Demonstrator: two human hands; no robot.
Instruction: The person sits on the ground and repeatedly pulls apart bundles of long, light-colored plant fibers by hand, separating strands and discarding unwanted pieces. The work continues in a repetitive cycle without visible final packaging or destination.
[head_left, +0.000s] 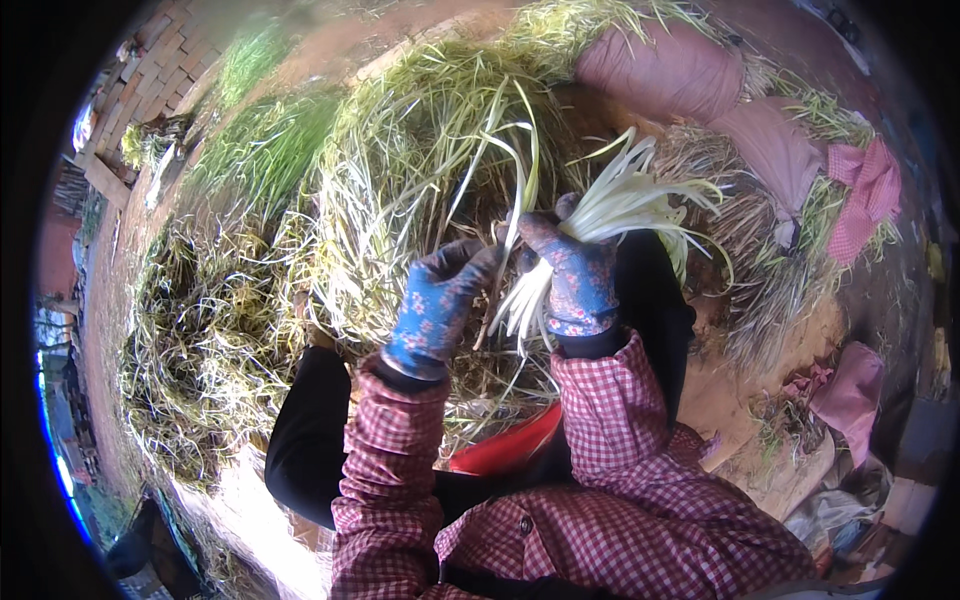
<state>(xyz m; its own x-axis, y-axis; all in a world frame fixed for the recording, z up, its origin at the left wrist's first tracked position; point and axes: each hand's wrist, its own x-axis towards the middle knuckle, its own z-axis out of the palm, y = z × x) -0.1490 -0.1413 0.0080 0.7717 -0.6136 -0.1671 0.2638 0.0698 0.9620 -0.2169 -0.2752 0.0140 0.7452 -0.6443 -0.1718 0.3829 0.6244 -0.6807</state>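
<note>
In the head view my right hand (574, 281), in a blue flowered glove, is closed round a bunch of pale leafy stalks (622, 195); white stem ends stick out below it. To its left my left hand (442, 304), gloved alike, has thumb and fingers pinched on a single pale stalk (525, 184) with a brownish lower end. The thumb of my right hand is close to this stalk. Behind both hands lies a large heap of long yellow-green leafy stalks (390, 142). Loose, tangled leaves (202, 330) cover the ground at the left.
Pink cloth bundles (660, 71) lie at the upper right, by dry stalks (772, 300). A pink checked cloth (862, 195) is farther right. Something red (510, 442) lies between my legs. Greener leaves (262, 146) stand at the upper left, near brick paving (161, 64).
</note>
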